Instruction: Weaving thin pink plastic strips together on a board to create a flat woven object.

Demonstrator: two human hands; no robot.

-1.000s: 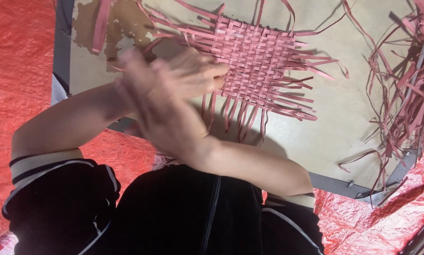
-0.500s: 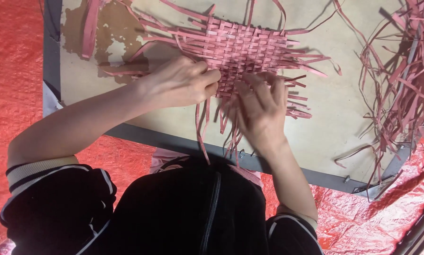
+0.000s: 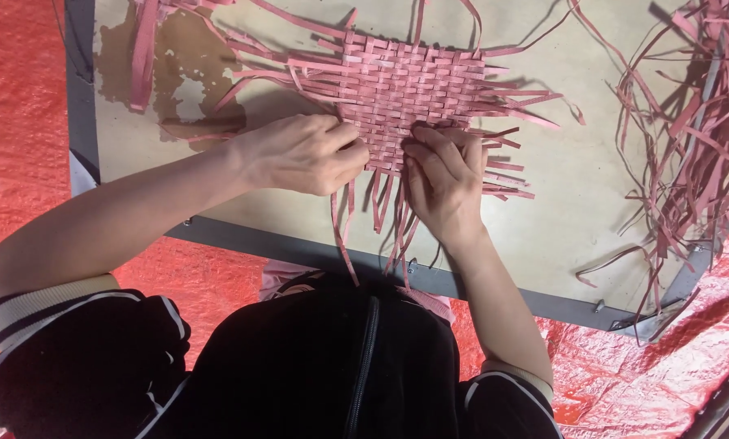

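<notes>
A tan board (image 3: 592, 203) lies over a red crinkly sheet (image 3: 15, 122). In the middle of the board, toward its far edge, sits your pink woven mat (image 3: 405, 85). Your left hand (image 3: 303, 153) is curled on the mat's near left edge, pinching the strips there. Your right hand (image 3: 444, 183) presses flat on the mat's near edge, fingers spread, gripping nothing. Loose strip ends (image 3: 381, 211) hang between your hands toward the board's near edge. A heap of spare pink strips (image 3: 689, 130) lies at the right edge.

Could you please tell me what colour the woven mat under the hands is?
The woven mat is pinkish red, seen best in the head view.
</notes>
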